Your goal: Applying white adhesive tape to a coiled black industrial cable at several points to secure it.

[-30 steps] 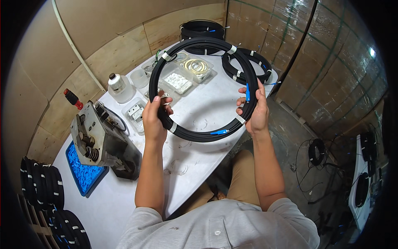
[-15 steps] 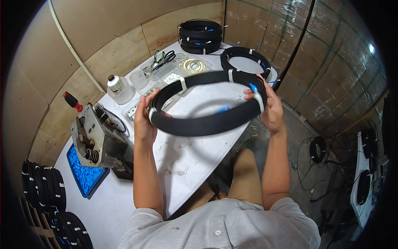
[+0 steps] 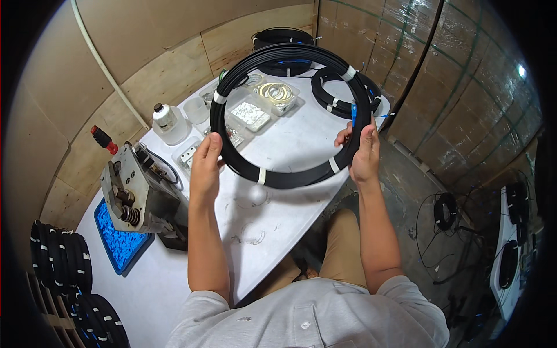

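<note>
Both my hands hold a large coil of black cable [image 3: 301, 178] above the white table, its ring tilted up so I look through its open middle. White ties bind it at several places. A blue connector [image 3: 354, 111] sits on its right inner side. My left hand [image 3: 206, 165] pinches the lower left of the coil, thumb in front. On the lower right, my right hand [image 3: 365, 153] grips it with the thumb in front and fingertips showing through the ring. The coil hides part of the things behind it.
A metal press [image 3: 145, 191] stands at the left beside a blue tray [image 3: 120, 271] of small blue parts. Behind are a white bottle [image 3: 165, 119], plastic boxes [image 3: 250, 118] and stacked cable coils [image 3: 272, 37]. Another coil [image 3: 325, 95] lies at the table's far right. More coils [image 3: 61, 255] are at lower left.
The coil has tipped from nearly flat to more upright, its far side rising, and has turned so its ties sit elsewhere. My right hand has moved slightly left and lower.
</note>
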Demonstrator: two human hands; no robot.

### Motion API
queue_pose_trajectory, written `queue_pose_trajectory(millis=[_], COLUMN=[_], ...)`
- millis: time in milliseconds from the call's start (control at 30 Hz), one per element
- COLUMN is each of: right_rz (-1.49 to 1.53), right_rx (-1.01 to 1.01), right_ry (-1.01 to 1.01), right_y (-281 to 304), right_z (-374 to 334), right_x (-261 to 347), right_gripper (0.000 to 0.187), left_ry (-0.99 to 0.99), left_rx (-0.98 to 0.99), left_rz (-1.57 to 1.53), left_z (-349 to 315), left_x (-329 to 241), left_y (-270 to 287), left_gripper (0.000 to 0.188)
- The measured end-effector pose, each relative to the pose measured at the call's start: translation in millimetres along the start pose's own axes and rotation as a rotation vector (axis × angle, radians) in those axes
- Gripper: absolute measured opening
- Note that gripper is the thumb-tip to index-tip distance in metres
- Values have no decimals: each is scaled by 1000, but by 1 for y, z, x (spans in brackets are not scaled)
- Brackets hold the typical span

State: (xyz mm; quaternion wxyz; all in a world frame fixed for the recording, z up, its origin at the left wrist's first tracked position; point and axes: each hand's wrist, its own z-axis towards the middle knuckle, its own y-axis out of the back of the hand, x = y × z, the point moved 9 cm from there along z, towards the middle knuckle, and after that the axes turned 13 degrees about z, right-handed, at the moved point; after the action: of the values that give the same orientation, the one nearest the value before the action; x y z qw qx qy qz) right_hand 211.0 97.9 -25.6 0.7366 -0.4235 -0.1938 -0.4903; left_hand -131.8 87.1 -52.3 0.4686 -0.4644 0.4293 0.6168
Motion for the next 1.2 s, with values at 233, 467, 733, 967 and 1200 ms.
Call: queue_pose_trajectory(millis=[233,467,733,967,1200], right_rz=[196,221,219,370,688], right_rx=[-187,-168,-154,-32,181], right_ry=[-276,-269,-294,-305,-365], right_y=[-12,-12,-9,-9,-34], right_z=[-11,-11,-13,-11,-34], right_x=[-14,-9,-10,-10,-24], right_gripper=[49,48,45,51,42], left_ry=[164,165,175,173,105], left_rx=[22,-1,13,-23,98], left_rz=[-467,-468,-471,-462,-728], left_z=[-11,-12,-12,-13,2], left_x=[4,2,6,5,33], left_y=[-22,-25,-28,-32,-36], left_gripper=[48,51,46,36,21])
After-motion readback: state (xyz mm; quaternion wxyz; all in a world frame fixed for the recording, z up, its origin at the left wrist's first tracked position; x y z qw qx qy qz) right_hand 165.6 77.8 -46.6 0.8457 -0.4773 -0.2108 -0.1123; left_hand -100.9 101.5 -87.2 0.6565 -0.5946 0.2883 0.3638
